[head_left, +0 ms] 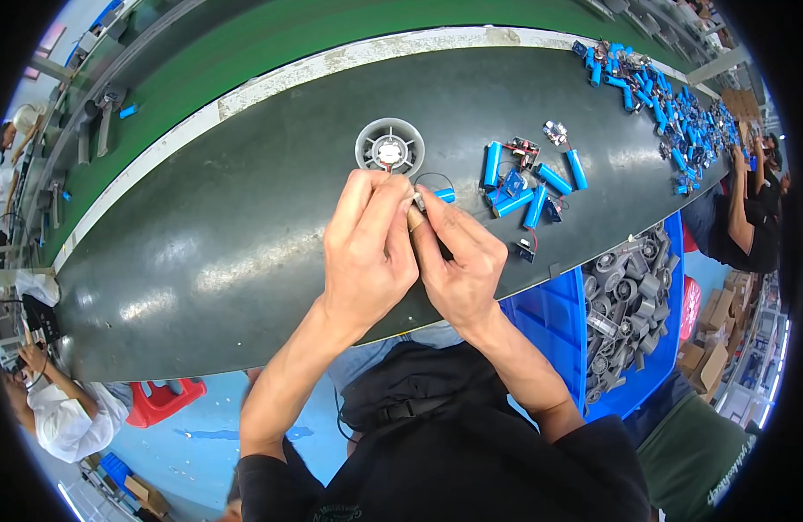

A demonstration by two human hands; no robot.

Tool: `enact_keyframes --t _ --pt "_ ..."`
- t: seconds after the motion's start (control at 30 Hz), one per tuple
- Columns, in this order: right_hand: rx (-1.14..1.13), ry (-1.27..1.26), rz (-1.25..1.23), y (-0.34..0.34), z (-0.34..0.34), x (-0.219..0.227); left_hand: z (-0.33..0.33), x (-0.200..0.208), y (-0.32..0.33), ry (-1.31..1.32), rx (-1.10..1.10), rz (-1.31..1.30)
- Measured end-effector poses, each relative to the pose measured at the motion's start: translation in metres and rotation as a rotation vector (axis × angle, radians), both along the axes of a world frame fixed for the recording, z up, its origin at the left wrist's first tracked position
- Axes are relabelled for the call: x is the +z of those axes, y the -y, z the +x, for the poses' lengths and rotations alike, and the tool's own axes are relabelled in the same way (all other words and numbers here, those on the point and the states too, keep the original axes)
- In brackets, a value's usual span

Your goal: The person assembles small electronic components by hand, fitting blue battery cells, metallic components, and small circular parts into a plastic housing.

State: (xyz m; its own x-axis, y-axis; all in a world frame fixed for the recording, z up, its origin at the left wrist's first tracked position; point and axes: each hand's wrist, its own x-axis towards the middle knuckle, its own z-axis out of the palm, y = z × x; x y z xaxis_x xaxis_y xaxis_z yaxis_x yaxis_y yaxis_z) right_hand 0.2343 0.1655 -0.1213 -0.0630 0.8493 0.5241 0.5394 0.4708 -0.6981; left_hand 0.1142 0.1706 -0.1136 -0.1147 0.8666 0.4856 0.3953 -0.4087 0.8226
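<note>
- Over the near edge of the dark table (201, 252), the left hand (366, 248) and the right hand (458, 261) meet, fingers pressed together around a small metal part (417, 202) with thin black wires.
- Both grips are narrow, pinching that part; a blue cylindrical battery cell (444, 195) lies just beyond the fingertips, at the end of the wires.
- Just behind the hands, a grey round fan housing (389, 146) rests on the table.
- To the right, loose blue battery cells (540, 178) with small circuit boards lie scattered.
- Below the table's right end, a blue bin (549, 317) holds grey plastic housings (627, 300).
</note>
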Motion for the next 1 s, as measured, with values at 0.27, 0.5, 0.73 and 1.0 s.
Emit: enact_keyframes --t 0.27,0.5,0.73,1.0 --pt "-0.082 -0.259 -0.285 0.002 0.001 0.003 -0.003 0.002 0.020 -0.136 0.144 -0.189" --pt "0.225 -0.467 -0.577 -0.080 -0.017 0.038 -0.039 0.017 -0.025 0.124 0.145 -0.318" --pt "0.227 -0.100 -0.503 -0.288 -0.092 0.011 -0.125 -0.001 -0.192 -0.077 0.294 -0.253" --pt "-0.420 0.624 -0.050 -0.378 -0.028 0.028 -0.179 -0.040 -0.243 -0.157 0.337 -0.309"
